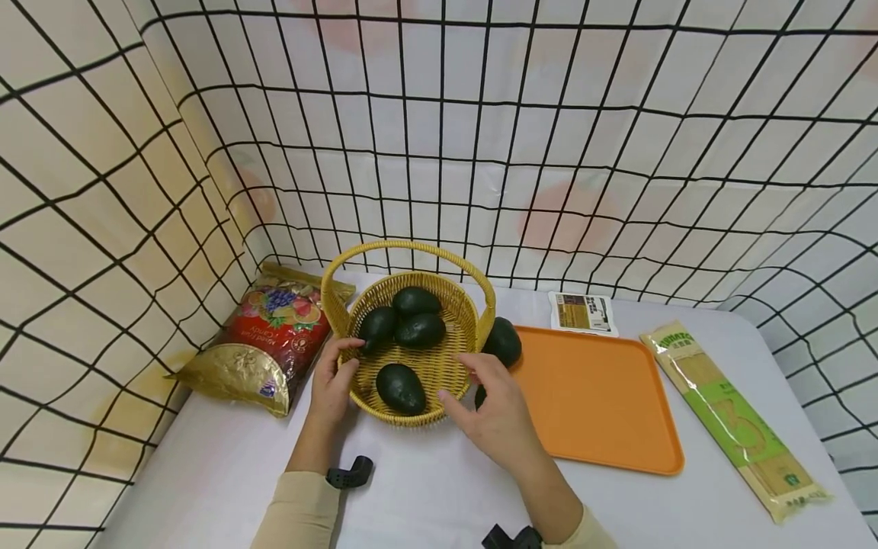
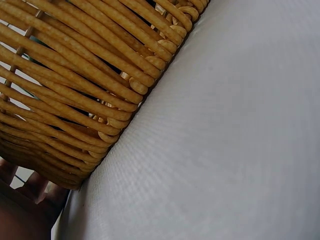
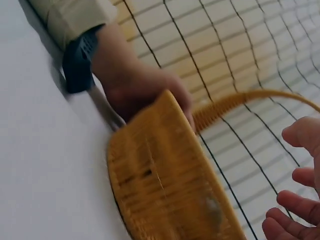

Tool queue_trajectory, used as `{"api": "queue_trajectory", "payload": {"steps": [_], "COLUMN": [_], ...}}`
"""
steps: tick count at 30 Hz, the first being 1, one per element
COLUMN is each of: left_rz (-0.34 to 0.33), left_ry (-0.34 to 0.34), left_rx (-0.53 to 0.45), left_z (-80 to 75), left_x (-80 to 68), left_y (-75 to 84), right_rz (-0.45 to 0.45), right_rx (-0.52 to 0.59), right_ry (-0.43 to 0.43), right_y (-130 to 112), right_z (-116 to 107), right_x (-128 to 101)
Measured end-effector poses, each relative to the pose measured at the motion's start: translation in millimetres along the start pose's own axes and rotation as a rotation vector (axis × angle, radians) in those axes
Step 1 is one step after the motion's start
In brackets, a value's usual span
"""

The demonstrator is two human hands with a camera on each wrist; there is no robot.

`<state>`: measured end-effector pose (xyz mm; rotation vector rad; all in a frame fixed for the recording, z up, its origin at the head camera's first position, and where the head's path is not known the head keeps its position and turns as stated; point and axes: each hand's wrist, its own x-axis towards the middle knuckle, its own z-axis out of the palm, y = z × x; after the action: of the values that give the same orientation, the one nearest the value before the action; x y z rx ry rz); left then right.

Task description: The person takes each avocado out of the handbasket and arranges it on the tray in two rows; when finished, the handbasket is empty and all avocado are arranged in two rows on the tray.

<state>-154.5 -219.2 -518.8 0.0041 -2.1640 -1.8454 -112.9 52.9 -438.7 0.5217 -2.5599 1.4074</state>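
Observation:
A yellow wicker basket (image 1: 446,372) with a tall arched handle (image 1: 405,244) stands on the white table. Several dark green avocados lie inside it; one avocado (image 1: 401,389) is near the front, apart from a cluster at the back left. My left hand (image 1: 331,387) holds the basket's left rim, finger and thumb curled at the edge. Over the right rim hovers my right hand (image 1: 504,419), fingers spread and holding nothing. Outside the basket's right side sits another avocado (image 1: 504,342), and a further dark one shows partly, hidden by my right hand.
An orange tray (image 1: 604,404) lies to the right, with a small white packet (image 1: 583,313) behind it. Farther right is a long green noodle pack (image 1: 737,423). A red and gold candy bag (image 1: 264,339) lies left of the basket. Black wire mesh (image 1: 494,160) surrounds the table.

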Motion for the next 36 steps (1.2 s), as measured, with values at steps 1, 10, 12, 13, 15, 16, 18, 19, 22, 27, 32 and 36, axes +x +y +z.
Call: {"api": "queue_trajectory", "payload": {"steps": [1, 10, 12, 13, 15, 16, 18, 19, 22, 27, 32, 36], "left_rz": [0.004, 0.015, 0.007, 0.006, 0.002, 0.004, 0.014, 0.024, 0.041, 0.026, 0.025, 0.028], "left_ry": [0.000, 0.003, -0.001, -0.001, 0.002, 0.004, 0.006, 0.008, 0.010, 0.008, 0.006, 0.005], "left_rx": [-0.001, -0.005, -0.005, -0.001, 0.001, 0.002, 0.001, -0.001, -0.006, 0.001, 0.000, -0.006], "left_z": [0.0, 0.2, -0.1, -0.5, -1.2, -1.6, -2.3, -2.5, -2.8, -1.9, -1.0, -0.4], "left_x": [0.1, 1.7, 1.8, 1.9, 1.9, 1.9, 2.3, 2.6, 3.0, 2.8, 3.2, 3.0], "left_y": [0.2, 0.7, 0.9, 0.8, 0.0, -0.7, -1.5, -1.8, -2.2, 0.4, 0.1, -2.0], "right_rz": [0.014, 0.081, 0.081, 0.084, 0.073, 0.065, 0.046, 0.035, 0.020, 0.081, 0.119, 0.121], "right_rx": [-0.001, -0.074, -0.088, -0.100, -0.134, -0.157, -0.217, -0.250, -0.345, -0.401, -0.393, -0.395], "right_ry": [-0.026, -0.222, -0.247, -0.261, -0.287, -0.300, -0.327, -0.346, -0.408, -0.488, -0.516, -0.525], "right_y": [-3.4, -18.6, -19.6, -20.0, -19.9, -19.6, -19.1, -18.8, -18.0, -17.1, -15.0, -13.4], "right_z": [4.6, 40.0, 46.3, 49.3, 55.5, 58.6, 64.5, 67.1, 73.5, 78.0, 78.5, 79.3], "right_x": [2.5, 27.8, 32.6, 35.0, 39.5, 41.7, 46.1, 48.2, 52.8, 56.8, 59.0, 59.3]}}
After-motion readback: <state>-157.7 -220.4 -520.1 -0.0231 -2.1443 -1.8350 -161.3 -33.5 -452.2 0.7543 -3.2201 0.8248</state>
